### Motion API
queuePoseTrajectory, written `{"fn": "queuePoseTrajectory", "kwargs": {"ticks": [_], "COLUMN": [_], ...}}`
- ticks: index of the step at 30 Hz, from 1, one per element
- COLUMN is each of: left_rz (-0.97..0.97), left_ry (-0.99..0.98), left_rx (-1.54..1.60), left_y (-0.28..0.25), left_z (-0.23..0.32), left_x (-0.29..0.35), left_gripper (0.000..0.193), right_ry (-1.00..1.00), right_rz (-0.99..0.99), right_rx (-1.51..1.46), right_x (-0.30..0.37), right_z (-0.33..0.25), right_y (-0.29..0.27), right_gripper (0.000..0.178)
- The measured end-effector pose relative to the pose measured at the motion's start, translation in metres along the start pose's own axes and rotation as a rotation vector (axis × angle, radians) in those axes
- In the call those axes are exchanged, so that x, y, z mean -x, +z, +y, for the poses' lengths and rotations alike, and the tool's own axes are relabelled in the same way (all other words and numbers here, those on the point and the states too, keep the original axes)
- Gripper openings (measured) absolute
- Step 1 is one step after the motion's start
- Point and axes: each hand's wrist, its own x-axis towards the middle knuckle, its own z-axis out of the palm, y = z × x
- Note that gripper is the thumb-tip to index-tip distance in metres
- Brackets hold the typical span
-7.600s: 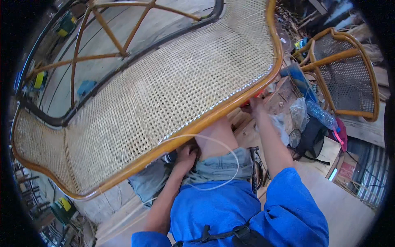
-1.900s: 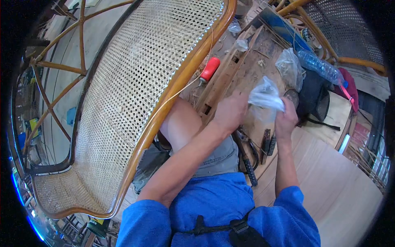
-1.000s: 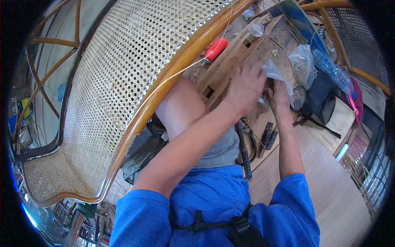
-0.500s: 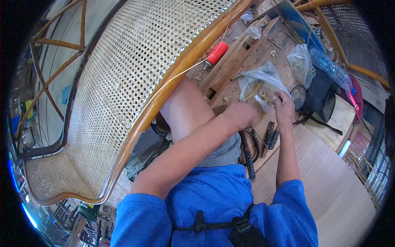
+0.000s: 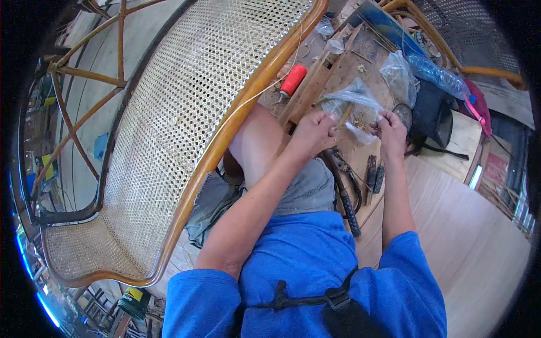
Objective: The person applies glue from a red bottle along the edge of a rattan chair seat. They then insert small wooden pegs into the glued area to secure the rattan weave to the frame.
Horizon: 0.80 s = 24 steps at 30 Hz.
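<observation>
A clear plastic bag [image 5: 363,100] lies over the wooden bench in front of me, with a yellowish strip inside or under it. My right hand [image 5: 393,134] pinches the bag's right edge between thumb and fingers. At its left edge, my left hand [image 5: 314,134] is closed with fingertips pressed together on the plastic. Across my left leg leans a large woven cane panel [image 5: 169,107] in a curved, glossy brown wooden frame [image 5: 225,134]. A thin loose cane strand [image 5: 280,79] runs along that frame.
A red-handled tool [image 5: 293,80] lies left of the bench slats. Dark-handled tools [image 5: 350,214] rest below my hands. Farther right are another plastic bag [image 5: 399,79], a clear bottle [image 5: 437,76] and a black bag [image 5: 433,121]. A pale wooden board [image 5: 445,225] spreads beside my right arm.
My left hand has moved up and left, away from the right hand, and is now at the bag's left edge. The bag is spread wider between both hands. The view has shifted slightly.
</observation>
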Motion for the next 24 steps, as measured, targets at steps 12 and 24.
{"fn": "queuePoseTrajectory", "kwargs": {"ticks": [12,24], "left_rz": [-0.191,-0.141], "left_ry": [0.073,0.358], "left_rx": [0.701,1.203], "left_y": [0.014,-0.089], "left_z": [0.009,-0.024], "left_x": [0.032,0.168], "left_gripper": [0.043,0.045], "right_ry": [-0.105,-0.255], "right_rz": [-0.229,-0.744], "right_rx": [0.000,0.204], "right_x": [0.108,0.209], "right_z": [-0.084,-0.098], "right_y": [0.067,0.155], "right_gripper": [0.014,0.017]}}
